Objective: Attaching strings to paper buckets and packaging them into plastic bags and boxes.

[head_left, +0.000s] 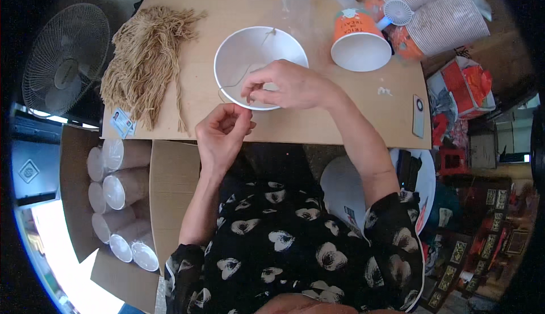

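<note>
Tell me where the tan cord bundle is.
In the head view, the tan cord bundle lies on the left side of the table, between the fan and the white bucket.

Caged fan (68, 70), handheld fan (397, 12), phone (418, 124)

Ahead of me, to the right, an orange-and-white paper tub (351, 29) carries dark capital lettering, stacked in short lines on its orange wall. On the blue-and-white cards (122, 122) by the tan strings (145, 58), I find the print too small to read.
</note>
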Motion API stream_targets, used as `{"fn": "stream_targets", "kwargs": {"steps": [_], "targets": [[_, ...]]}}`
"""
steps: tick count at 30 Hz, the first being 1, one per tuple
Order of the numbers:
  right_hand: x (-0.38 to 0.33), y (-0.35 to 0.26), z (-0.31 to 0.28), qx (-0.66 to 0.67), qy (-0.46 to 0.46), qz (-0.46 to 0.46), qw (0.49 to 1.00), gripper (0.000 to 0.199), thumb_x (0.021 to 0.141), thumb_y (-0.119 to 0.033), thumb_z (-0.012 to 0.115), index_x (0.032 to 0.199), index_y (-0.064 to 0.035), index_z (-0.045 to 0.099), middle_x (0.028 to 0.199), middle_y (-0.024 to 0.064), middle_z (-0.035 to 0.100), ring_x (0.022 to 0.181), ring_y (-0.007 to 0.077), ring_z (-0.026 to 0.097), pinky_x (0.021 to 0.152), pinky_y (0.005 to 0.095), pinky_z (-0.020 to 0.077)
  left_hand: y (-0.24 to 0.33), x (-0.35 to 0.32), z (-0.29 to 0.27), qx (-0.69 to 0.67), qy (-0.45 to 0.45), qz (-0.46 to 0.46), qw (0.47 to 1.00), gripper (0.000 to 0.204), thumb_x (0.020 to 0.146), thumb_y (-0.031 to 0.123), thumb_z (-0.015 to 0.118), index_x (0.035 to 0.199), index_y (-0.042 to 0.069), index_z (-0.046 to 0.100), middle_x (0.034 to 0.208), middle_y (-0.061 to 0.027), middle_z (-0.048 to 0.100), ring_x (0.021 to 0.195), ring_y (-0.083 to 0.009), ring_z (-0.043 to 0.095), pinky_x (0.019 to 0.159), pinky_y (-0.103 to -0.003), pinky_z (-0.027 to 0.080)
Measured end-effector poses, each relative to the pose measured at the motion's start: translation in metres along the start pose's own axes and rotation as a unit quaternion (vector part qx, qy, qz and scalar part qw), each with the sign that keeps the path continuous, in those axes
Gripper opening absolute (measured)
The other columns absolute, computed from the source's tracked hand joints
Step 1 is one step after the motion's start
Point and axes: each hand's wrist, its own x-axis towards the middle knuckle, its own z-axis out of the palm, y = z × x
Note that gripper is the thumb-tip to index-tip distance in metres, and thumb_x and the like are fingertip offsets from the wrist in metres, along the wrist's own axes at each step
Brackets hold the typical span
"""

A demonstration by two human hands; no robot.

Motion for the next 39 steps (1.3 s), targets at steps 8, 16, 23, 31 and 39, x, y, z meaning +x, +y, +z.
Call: {"fn": "stream_targets", "kwargs": {"steps": [8,16,23,31,39], "targets": [[0.004,0.004,-0.003,0.026,-0.059,-0.008,0.998,0.014,0.084,-0.011,0.065,0.089,0.0008,0.07,0.08,0.0092,0.07,0.077,0.0168,0.065,0.075,0.0318,0.0503,-0.001,-0.002,0.004,-0.013,0.0,-0.005,1.0,0.015,0.092,0.009,0.068,0.093,-0.005,0.064,0.081,-0.0082,0.07,0.074,-0.0135,0.069,0.066,-0.024,0.056],[0.0,0.006,0.0,0.037,-0.005,-0.017,0.999,0.015,0.082,-0.013,0.065,0.086,0.0003,0.069,0.076,0.0093,0.068,0.074,0.0157,0.064,0.073,0.0306,0.0508,-0.005,-0.004,0.002,-0.028,-0.003,0.01,1.0,0.014,0.089,0.004,0.07,0.097,-0.005,0.063,0.085,-0.0072,0.069,0.078,-0.0124,0.069,0.069,-0.024,0.057],[-0.004,0.002,-0.007,0.076,-0.03,0.017,0.997,0.017,0.084,-0.012,0.067,0.096,-0.0011,0.071,0.083,0.0057,0.071,0.084,0.0128,0.065,0.081,0.0287,0.0508,-0.005,-0.005,0.0,-0.02,0.001,0.018,1.0,0.013,0.09,0.005,0.068,0.096,-0.007,0.065,0.082,-0.0076,0.069,0.075,-0.0122,0.069,0.068,-0.024,0.057],[0.003,-0.001,-0.002,0.039,-0.046,0.017,0.998,0.015,0.086,-0.011,0.066,0.096,-0.0004,0.07,0.085,0.0051,0.07,0.082,0.0124,0.063,0.081,0.0285,0.0496,-0.002,-0.004,-0.002,0.015,0.0,0.022,1.0,0.013,0.09,0.005,0.069,0.095,-0.006,0.065,0.081,-0.0076,0.07,0.074,-0.0111,0.069,0.067,-0.024,0.057],[-0.017,0.0,-0.003,0.083,0.138,0.001,0.987,0.011,0.089,-0.009,0.062,0.092,0.0002,0.067,0.078,0.0089,0.069,0.078,0.0159,0.066,0.076,0.0305,0.0515,0.012,-0.013,-0.032,0.365,0.033,0.307,0.878,0.016,0.08,-0.003,0.072,0.093,0.006,0.072,0.095,-0.0102,0.067,0.078,-0.0239,0.069,0.065,-0.032,0.058]]}}
